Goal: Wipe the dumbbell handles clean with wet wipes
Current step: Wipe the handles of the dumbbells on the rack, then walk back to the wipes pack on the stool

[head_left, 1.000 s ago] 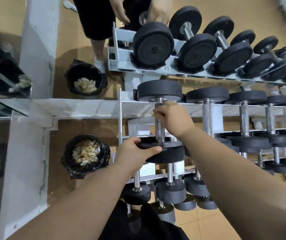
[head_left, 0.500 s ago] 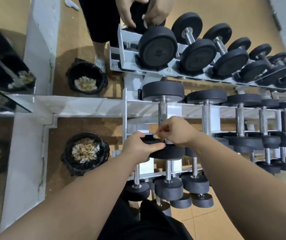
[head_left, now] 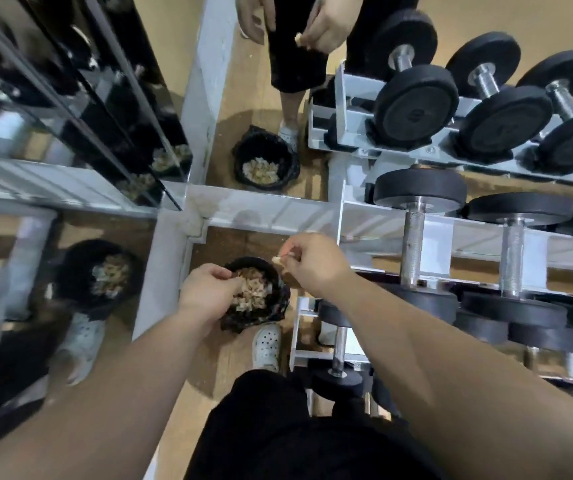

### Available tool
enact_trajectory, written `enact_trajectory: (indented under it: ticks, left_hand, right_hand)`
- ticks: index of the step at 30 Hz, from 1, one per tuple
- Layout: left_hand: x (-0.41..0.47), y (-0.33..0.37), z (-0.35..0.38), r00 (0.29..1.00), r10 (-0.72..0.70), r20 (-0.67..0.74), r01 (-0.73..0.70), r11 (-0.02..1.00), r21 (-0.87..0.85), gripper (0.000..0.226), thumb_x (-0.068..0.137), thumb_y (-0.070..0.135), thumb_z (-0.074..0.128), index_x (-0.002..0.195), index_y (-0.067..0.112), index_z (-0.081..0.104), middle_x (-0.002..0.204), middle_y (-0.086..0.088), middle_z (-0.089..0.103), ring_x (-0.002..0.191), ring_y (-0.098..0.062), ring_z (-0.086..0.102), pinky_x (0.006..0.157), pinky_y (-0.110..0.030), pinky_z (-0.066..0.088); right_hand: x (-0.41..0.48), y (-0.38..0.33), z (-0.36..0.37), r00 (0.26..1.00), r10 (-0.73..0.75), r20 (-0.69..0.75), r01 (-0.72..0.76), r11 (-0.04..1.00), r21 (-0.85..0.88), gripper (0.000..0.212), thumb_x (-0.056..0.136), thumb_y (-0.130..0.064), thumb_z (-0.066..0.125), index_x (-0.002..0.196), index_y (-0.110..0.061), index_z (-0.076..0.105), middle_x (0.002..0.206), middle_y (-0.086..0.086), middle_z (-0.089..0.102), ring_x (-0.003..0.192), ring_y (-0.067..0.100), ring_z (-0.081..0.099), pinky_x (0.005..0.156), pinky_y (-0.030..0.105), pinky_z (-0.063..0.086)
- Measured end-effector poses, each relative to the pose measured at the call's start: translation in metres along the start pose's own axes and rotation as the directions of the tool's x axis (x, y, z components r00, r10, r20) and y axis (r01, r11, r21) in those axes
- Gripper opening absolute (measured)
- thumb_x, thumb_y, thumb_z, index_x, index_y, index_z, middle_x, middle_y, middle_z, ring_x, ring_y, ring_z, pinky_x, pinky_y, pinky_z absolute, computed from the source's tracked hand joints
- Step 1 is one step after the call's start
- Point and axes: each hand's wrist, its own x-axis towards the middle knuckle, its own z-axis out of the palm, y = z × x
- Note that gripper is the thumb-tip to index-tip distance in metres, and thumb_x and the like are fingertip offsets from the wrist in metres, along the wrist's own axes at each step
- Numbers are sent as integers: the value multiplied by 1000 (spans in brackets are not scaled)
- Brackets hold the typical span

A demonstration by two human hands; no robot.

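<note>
Pale wadded wipe (head_left: 277,259) pinched by my right hand (head_left: 312,263), just over the black bin (head_left: 279,303). My left hand (head_left: 205,292) curls at the bin's rim; whether it holds anything I can't tell. Dumbbells (head_left: 413,244) sit racked rightward, plate marks unreadable.

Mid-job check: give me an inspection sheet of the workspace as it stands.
Surface: wood-toned floor.
Job's things: dumbbells on the white rack; small wipe in the right hand.
Clutter: black bin of used wipes beside the rack.
Grippers: left hand loosely curled above the bin, nothing seen in it; right hand pinches the wipe.
Cables: nothing seen.
Surroundings: mirrors ahead and left; white shoe by the bin.
</note>
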Motion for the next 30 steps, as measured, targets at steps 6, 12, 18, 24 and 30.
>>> enact_trajectory:
  ticks: [6,12,18,24,30]
  left_hand:
    - [9,-20,-23,995,-29,-93,27,999,-19,19,88,33,75,102,26,66,102,0,67,92,-23,64,87,-40,57]
    - [0,-9,-7,994,0,-106,-3,1000,-29,14,88,30,74,100,26,67,100,4,66,97,-21,63,92,-41,55]
    - [-49,27,44,988,137,-68,-139,990,-14,7,85,30,74,87,27,68,90,-1,71,81,-21,66,77,-37,57]
    - [-154,37,125,940,342,-8,-341,939,41,11,84,32,74,88,24,69,89,-3,71,86,-24,67,79,-42,58]
    - [-276,-8,216,879,455,145,-474,869,141,18,91,30,71,81,21,59,91,-5,64,84,-23,60,78,-37,52]
  right_hand:
    - [15,-10,41,939,68,338,12,973,-229,39,95,-13,54,126,-35,65,138,0,59,118,23,59,87,25,45]
    - [3,-4,23,971,106,215,-101,994,-34,31,97,-15,48,114,-32,68,118,0,69,100,21,67,94,33,53]
    - [-76,23,-26,999,18,-32,-14,994,109,28,97,-15,53,118,-19,71,113,1,72,95,14,62,88,20,46]
    - [-208,101,-56,968,44,-247,-1,985,173,25,96,-22,57,115,-20,73,114,-1,72,104,15,64,81,19,42]
    - [-378,204,-59,922,215,-324,-161,970,184,28,92,-31,63,117,-19,70,110,1,72,106,20,63,81,23,42]
